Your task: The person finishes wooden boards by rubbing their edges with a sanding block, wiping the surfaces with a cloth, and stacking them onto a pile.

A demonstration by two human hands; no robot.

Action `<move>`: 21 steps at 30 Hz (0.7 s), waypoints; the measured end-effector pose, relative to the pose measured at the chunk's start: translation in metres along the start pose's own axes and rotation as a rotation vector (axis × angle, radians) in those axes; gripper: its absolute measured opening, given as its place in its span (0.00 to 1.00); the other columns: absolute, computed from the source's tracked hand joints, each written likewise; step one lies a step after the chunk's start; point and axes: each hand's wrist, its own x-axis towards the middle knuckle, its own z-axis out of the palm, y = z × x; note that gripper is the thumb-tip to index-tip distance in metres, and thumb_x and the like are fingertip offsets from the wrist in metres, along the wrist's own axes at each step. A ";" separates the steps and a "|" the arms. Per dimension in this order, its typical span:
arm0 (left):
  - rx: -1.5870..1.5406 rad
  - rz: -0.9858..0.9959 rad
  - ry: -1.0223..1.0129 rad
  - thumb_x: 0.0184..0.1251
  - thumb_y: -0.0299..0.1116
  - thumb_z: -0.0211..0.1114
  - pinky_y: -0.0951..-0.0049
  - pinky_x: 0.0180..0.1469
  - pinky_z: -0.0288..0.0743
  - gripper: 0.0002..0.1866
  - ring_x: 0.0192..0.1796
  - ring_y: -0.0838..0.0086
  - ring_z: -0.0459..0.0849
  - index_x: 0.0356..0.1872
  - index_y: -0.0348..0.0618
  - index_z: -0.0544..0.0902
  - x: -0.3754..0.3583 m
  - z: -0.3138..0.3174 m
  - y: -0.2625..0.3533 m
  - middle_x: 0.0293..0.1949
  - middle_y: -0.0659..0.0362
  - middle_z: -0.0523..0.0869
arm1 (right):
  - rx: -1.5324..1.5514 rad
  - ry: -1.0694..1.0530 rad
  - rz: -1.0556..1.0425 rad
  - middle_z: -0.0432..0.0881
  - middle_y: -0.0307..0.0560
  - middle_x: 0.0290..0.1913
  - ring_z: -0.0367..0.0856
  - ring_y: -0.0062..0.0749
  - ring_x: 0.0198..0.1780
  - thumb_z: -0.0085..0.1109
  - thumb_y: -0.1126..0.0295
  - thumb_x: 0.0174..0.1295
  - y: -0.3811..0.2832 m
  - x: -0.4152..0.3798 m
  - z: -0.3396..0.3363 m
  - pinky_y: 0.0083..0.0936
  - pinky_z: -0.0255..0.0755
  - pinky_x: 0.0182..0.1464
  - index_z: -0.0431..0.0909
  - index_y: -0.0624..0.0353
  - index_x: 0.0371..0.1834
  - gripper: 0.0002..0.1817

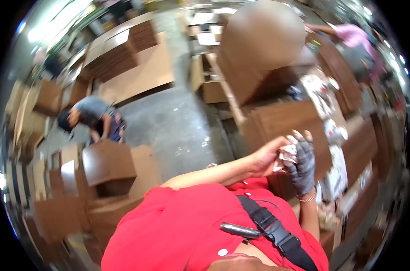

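Note:
A crumpled whitish-pink cloth [287,156] is bunched between my two hands, in front of my red shirt. My bare left hand [266,159] reaches in from the left with its fingers closed on it. On the other side, my right hand [303,165] wears a grey fingerless glove and has a bracelet at the wrist. Its fingers point up and curl slightly against the cloth, bare fingertips showing. Just beyond both hands lies a stack of brown wood-look panels [288,119]. The palm side of my right hand is partly hidden.
At left, a person in grey [94,113] bends over brown panels [108,162]. Another person in pink [354,38] stands at upper right. Cardboard and panel stacks [137,67] lie on the grey floor [173,117]. White wrapped items [333,171] line the right side.

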 end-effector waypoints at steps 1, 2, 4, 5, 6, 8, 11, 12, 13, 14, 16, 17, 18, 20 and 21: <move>-0.023 -0.023 -0.053 0.75 0.52 0.54 0.59 0.58 0.81 0.22 0.50 0.69 0.87 0.53 0.46 0.83 0.014 -0.005 -0.016 0.48 0.59 0.90 | -0.029 0.050 0.067 0.80 0.50 0.64 0.72 0.53 0.71 0.58 0.56 0.70 -0.001 -0.019 -0.010 0.52 0.56 0.77 0.77 0.53 0.64 0.23; -0.029 -0.100 -0.084 0.74 0.56 0.54 0.56 0.63 0.77 0.26 0.55 0.66 0.85 0.58 0.46 0.81 0.023 0.000 -0.025 0.53 0.58 0.88 | -0.004 0.085 0.189 0.80 0.51 0.64 0.73 0.52 0.70 0.59 0.58 0.70 0.002 -0.041 -0.017 0.48 0.59 0.76 0.77 0.54 0.65 0.23; 0.126 -0.293 0.061 0.72 0.63 0.53 0.54 0.69 0.72 0.38 0.59 0.60 0.83 0.65 0.36 0.76 0.046 0.022 -0.046 0.59 0.51 0.85 | 0.184 0.281 0.480 0.80 0.52 0.63 0.76 0.49 0.68 0.61 0.61 0.71 0.003 -0.085 -0.025 0.41 0.64 0.73 0.76 0.57 0.65 0.23; 0.116 -0.430 0.021 0.72 0.63 0.54 0.63 0.63 0.78 0.38 0.57 0.62 0.85 0.65 0.37 0.75 0.059 0.029 -0.058 0.58 0.51 0.85 | 0.352 0.453 0.635 0.80 0.53 0.63 0.77 0.47 0.66 0.61 0.63 0.71 0.003 -0.112 -0.025 0.39 0.66 0.72 0.75 0.59 0.66 0.23; 0.127 -0.530 -0.023 0.72 0.64 0.53 0.61 0.67 0.75 0.40 0.61 0.59 0.84 0.68 0.36 0.71 0.075 0.038 -0.076 0.60 0.47 0.84 | 0.337 0.611 0.742 0.79 0.53 0.64 0.78 0.47 0.65 0.62 0.65 0.70 0.007 -0.149 -0.022 0.38 0.68 0.70 0.74 0.58 0.67 0.24; 0.335 -0.723 -0.009 0.76 0.62 0.49 0.57 0.74 0.66 0.42 0.68 0.54 0.78 0.75 0.33 0.62 0.096 0.026 -0.101 0.67 0.41 0.78 | 0.065 0.767 0.721 0.77 0.54 0.67 0.78 0.48 0.66 0.62 0.68 0.70 0.013 -0.219 -0.025 0.37 0.70 0.69 0.72 0.55 0.71 0.26; 0.721 -0.732 -0.155 0.81 0.51 0.50 0.55 0.78 0.59 0.36 0.73 0.52 0.74 0.78 0.35 0.59 0.111 0.028 -0.124 0.71 0.41 0.74 | -0.233 0.717 0.816 0.73 0.56 0.72 0.75 0.49 0.70 0.56 0.75 0.71 -0.005 -0.294 -0.068 0.36 0.69 0.70 0.68 0.47 0.76 0.29; 1.028 -0.597 -0.232 0.80 0.48 0.53 0.55 0.78 0.58 0.34 0.74 0.53 0.73 0.78 0.36 0.61 0.118 0.026 -0.132 0.72 0.42 0.74 | -0.237 0.741 0.920 0.74 0.55 0.71 0.75 0.48 0.69 0.54 0.75 0.73 -0.013 -0.321 -0.087 0.35 0.69 0.70 0.68 0.48 0.76 0.28; 1.316 -0.418 -0.307 0.79 0.44 0.57 0.54 0.78 0.58 0.33 0.74 0.54 0.72 0.77 0.37 0.62 0.124 0.022 -0.132 0.72 0.43 0.74 | -0.228 0.759 1.011 0.74 0.54 0.71 0.76 0.46 0.69 0.53 0.74 0.74 -0.020 -0.341 -0.104 0.35 0.70 0.69 0.68 0.49 0.76 0.27; 1.683 -0.293 -0.365 0.77 0.43 0.60 0.54 0.79 0.55 0.33 0.76 0.54 0.69 0.77 0.38 0.64 0.129 0.026 -0.136 0.73 0.44 0.74 | -0.119 0.809 1.186 0.76 0.51 0.69 0.77 0.39 0.67 0.51 0.71 0.76 -0.026 -0.367 -0.123 0.31 0.71 0.68 0.68 0.52 0.76 0.25; 2.121 0.002 -0.429 0.73 0.46 0.66 0.50 0.81 0.44 0.37 0.82 0.49 0.57 0.77 0.41 0.65 0.138 0.014 -0.133 0.76 0.42 0.67 | 0.381 1.358 0.961 0.78 0.44 0.63 0.79 0.28 0.60 0.61 0.58 0.74 -0.026 -0.373 -0.161 0.27 0.76 0.63 0.68 0.57 0.75 0.30; 2.126 -0.001 -0.449 0.73 0.46 0.66 0.50 0.81 0.44 0.37 0.82 0.49 0.57 0.77 0.41 0.65 0.138 0.012 -0.134 0.76 0.42 0.67 | 0.409 1.396 0.973 0.78 0.43 0.64 0.79 0.27 0.60 0.66 0.56 0.71 -0.022 -0.382 -0.173 0.28 0.79 0.61 0.68 0.58 0.75 0.33; 2.289 -0.002 -0.380 0.72 0.47 0.67 0.47 0.82 0.40 0.39 0.83 0.47 0.52 0.78 0.42 0.64 0.135 0.011 -0.134 0.78 0.42 0.63 | 0.437 1.468 0.800 0.77 0.44 0.65 0.78 0.27 0.62 0.65 0.59 0.72 -0.013 -0.384 -0.178 0.29 0.80 0.60 0.67 0.56 0.76 0.32; 2.489 0.006 -0.310 0.68 0.51 0.69 0.40 0.81 0.33 0.44 0.84 0.44 0.42 0.80 0.46 0.62 0.133 0.003 -0.135 0.83 0.44 0.51 | 0.134 1.383 0.862 0.78 0.45 0.65 0.79 0.33 0.63 0.58 0.67 0.74 0.027 -0.394 -0.193 0.29 0.76 0.66 0.70 0.57 0.73 0.25; 2.530 0.001 -0.332 0.67 0.52 0.69 0.40 0.81 0.33 0.44 0.85 0.46 0.41 0.80 0.48 0.61 0.126 -0.001 -0.130 0.83 0.45 0.49 | -0.092 1.276 0.861 0.78 0.46 0.66 0.78 0.35 0.64 0.57 0.70 0.73 0.060 -0.414 -0.185 0.30 0.74 0.68 0.71 0.57 0.72 0.25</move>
